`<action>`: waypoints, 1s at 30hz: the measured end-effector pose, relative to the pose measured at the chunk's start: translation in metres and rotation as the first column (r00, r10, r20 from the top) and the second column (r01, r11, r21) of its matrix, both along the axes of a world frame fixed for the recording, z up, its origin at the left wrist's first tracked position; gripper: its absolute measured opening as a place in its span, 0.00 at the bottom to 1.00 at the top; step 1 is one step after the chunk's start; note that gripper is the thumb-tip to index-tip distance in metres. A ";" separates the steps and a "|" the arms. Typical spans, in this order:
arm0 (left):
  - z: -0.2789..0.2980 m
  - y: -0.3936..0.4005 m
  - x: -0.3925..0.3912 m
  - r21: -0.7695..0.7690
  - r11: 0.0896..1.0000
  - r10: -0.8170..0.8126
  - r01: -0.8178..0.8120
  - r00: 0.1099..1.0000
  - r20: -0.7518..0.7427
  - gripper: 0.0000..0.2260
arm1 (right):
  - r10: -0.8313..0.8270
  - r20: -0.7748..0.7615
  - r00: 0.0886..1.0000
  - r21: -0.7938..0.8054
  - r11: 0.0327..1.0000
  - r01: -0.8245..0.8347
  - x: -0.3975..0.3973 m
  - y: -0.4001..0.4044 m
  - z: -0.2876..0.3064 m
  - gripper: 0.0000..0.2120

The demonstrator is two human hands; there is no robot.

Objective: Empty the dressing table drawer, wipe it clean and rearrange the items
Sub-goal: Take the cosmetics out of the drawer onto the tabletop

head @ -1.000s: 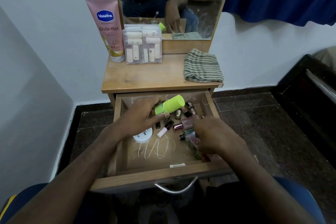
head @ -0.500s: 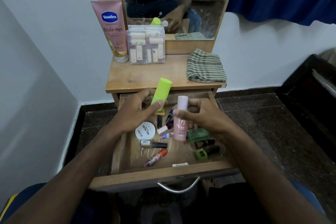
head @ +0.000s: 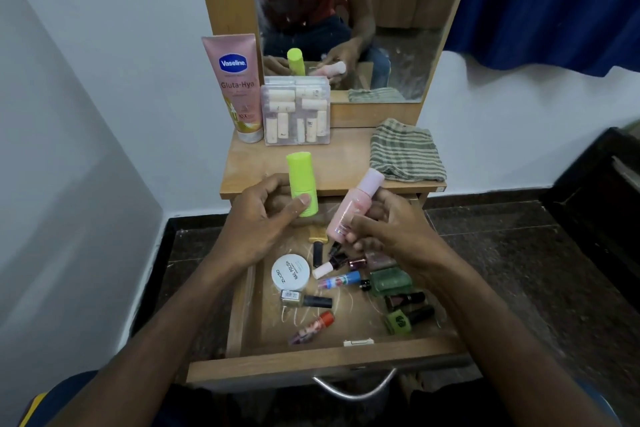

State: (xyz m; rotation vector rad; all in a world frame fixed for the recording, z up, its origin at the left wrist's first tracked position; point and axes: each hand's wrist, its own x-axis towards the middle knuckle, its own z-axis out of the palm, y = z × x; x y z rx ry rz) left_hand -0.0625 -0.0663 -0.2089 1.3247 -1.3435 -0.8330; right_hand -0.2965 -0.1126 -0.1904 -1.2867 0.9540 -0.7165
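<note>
Left hand: my left hand (head: pixel 258 218) is gripping a green bottle (head: pixel 302 184) upright, thumb pressing across its front, above the back of the drawer (head: pixel 325 359).
Right hand: my right hand (head: pixel 391 230) is holding a pink bottle (head: pixel 351 210) with curled fingers, its cap tilting up and to the right.
Bottles: they are sitting close beside each other, not touching.
Drawer: it is standing pulled open, holding a white round tin (head: pixel 290 271), nail polish bottles and small tubes lying scattered.
Table top: a tall pink tube (head: pixel 236 87), a clear box of small bottles (head: pixel 296 113) and a folded striped cloth (head: pixel 405 151) are resting there.
Mirror: it is reflecting both hands and bottles.
</note>
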 end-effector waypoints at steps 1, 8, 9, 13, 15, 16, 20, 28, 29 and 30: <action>0.002 0.000 0.002 -0.039 0.998 0.050 -0.049 0.999 0.021 0.15 | -0.009 -0.039 0.999 -0.060 0.998 0.007 0.004 0.000 0.003 0.16; 0.007 -0.020 0.033 -0.275 0.878 0.458 -0.391 0.853 0.250 0.19 | -0.179 -0.164 0.970 -0.481 0.873 0.079 0.055 -0.033 0.011 0.20; 0.006 -0.026 0.040 -0.283 0.863 0.489 -0.418 0.831 0.264 0.19 | -0.205 -0.172 0.963 -0.518 0.850 0.089 0.063 -0.039 0.012 0.18; 0.003 -0.047 0.066 -0.280 0.831 0.548 -0.481 0.795 0.259 0.18 | -0.240 -0.236 0.942 -0.600 0.798 0.053 0.096 -0.065 0.015 0.10; 0.001 -0.054 0.075 -0.278 0.825 0.560 -0.492 0.778 0.285 0.18 | -0.252 -0.281 0.926 -0.658 0.753 0.006 0.113 -0.079 0.016 0.08; 0.000 -0.057 0.078 -0.274 0.823 0.564 -0.498 0.773 0.291 0.18 | -0.269 -0.311 0.912 -0.697 0.717 -0.026 0.121 -0.085 0.018 0.08; -0.004 -0.066 0.085 -0.256 0.815 0.576 -0.519 0.771 0.271 0.18 | -0.284 -0.382 0.879 -0.774 0.618 -0.137 0.146 -0.099 0.022 0.09; -0.004 -0.070 0.084 -0.233 0.806 0.586 -0.544 0.790 0.182 0.20 | -0.259 -0.342 0.903 -0.759 0.643 -0.102 0.162 -0.108 0.012 0.14; -0.004 -0.071 0.084 -0.228 0.806 0.586 -0.547 0.793 0.170 0.20 | -0.264 -0.342 0.902 -0.757 0.646 -0.097 0.163 -0.109 0.011 0.13; -0.003 -0.072 0.083 -0.224 0.805 0.586 -0.549 0.794 0.160 0.21 | -0.269 -0.339 0.901 -0.757 0.647 -0.091 0.163 -0.110 0.009 0.12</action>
